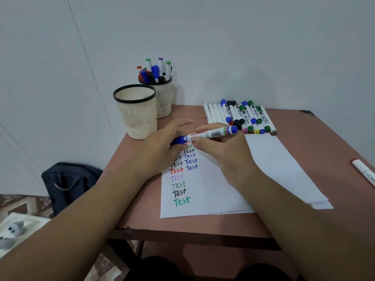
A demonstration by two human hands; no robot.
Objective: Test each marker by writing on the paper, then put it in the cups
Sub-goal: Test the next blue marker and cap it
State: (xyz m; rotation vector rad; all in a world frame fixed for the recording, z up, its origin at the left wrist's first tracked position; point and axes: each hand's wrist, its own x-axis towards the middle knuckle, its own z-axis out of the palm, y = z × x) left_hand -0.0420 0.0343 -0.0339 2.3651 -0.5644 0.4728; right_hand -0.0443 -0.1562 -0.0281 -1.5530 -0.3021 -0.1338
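Blue marker [211,134] — level, above written paper [213,179]

Even, soft, cool-toned indoor light, moderately bright, with no hard glare. Faint shadows fall behind the two cups [140,110] onto the wall [243,47] and beneath the hands onto the paper [213,189], which suggests a diffuse source overhead. Wide-angle distortion bends the table [334,151] edges and stretches the forearms toward the lower corners. Centre detail is fairly sharp; the fingertips [183,121] of the left hand [162,145] show slight motion blur, and the periphery softens.
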